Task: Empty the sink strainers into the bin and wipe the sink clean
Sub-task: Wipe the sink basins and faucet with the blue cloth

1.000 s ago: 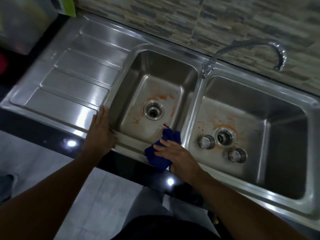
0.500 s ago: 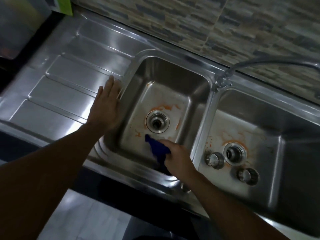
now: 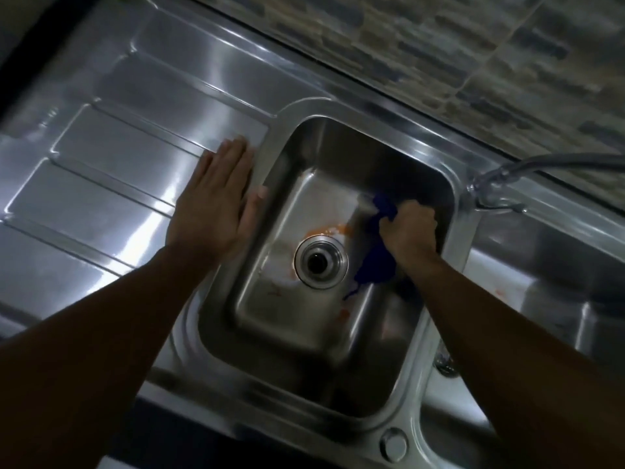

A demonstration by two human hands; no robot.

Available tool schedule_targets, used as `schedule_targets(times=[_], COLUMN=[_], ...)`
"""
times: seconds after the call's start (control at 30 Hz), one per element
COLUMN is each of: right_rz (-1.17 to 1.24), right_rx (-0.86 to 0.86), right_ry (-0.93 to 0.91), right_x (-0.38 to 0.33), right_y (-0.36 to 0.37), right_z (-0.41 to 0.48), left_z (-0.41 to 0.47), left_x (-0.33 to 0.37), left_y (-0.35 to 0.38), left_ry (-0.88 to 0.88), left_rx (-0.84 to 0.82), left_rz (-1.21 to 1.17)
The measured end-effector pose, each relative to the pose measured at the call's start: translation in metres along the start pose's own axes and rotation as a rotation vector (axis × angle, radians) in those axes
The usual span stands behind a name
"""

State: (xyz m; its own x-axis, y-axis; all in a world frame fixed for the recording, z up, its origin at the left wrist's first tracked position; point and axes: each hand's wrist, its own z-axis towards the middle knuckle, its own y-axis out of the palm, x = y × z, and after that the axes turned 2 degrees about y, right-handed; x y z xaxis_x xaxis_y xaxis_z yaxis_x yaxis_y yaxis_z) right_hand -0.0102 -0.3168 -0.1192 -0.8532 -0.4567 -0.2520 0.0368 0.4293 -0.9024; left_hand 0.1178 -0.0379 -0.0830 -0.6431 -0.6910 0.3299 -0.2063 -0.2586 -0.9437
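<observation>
- Head view: a person leans over a stainless-steel double sink (image 3: 345, 106), both bare arms reaching in from the bottom of the frame.
- The right hand (image 3: 409, 231) grips a blue cloth (image 3: 375, 270), fingers curled tight round it. It presses the cloth against the far right side of the left basin (image 3: 291, 336), close to the right wall.
- The cloth's loose end hangs below the wrist to the basin floor, just right of the drain (image 3: 320, 259).
- The left hand (image 3: 213, 198) lies flat on the draining board (image 3: 135, 147), fingers straight and together, holding nothing. Its thumb rests at the basin's left lip.
- The drain sits at the middle of the basin floor. Orange stains (image 3: 326, 229) curve along its far edge, with smaller orange marks on the near side of the floor.
- A faucet (image 3: 541, 164) rises from the divider between the basins at upper right, its spout running out of frame.
- The right basin (image 3: 541, 275) shows only in part, with a small orange mark on its floor.
- A round metal cap (image 3: 392, 443) sits on the near rim between the two basins.
- A tiled wall (image 3: 439, 45) runs behind the sink.
</observation>
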Motion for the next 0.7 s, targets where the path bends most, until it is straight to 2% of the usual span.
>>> schedule_targets(times=[0.13,0.2,0.3,0.37,0.47,0.6,0.7], right_rz=[0.246,0.202,-0.049,-0.046,-0.041,0.027,0.04], right_rx=[0.007,0.058,0.126,0.097,0.143,0.071,0.004], right_ry=[0.143,0.055,-0.142,-0.16,-0.152,-0.425,-0.499], right_x=[-0.009,-0.011,-0.008,-0.008,-0.031,-0.089,-0.097], right_y=[0.042,0.069,0.107,0.126,0.14,0.156,0.163], right_z=[0.002,-0.013,-0.033,-0.033,-0.025,-0.015,-0.01], left_z=[0.001,0.001,0.001,0.001,0.002,0.003,0.002], left_x=[-0.002,-0.003,-0.004,-0.004,-0.002,-0.001,-0.001], left_y=[0.005,0.007,0.01,0.011,0.01,0.007,0.005], left_ry=[0.011,0.014,0.02,0.027,0.032,0.032,0.039], left_rx=[0.033,0.051,0.071,0.085,0.086,0.046,0.044], left_rz=[0.025,0.024,0.027,0.035,0.038,0.033,0.031])
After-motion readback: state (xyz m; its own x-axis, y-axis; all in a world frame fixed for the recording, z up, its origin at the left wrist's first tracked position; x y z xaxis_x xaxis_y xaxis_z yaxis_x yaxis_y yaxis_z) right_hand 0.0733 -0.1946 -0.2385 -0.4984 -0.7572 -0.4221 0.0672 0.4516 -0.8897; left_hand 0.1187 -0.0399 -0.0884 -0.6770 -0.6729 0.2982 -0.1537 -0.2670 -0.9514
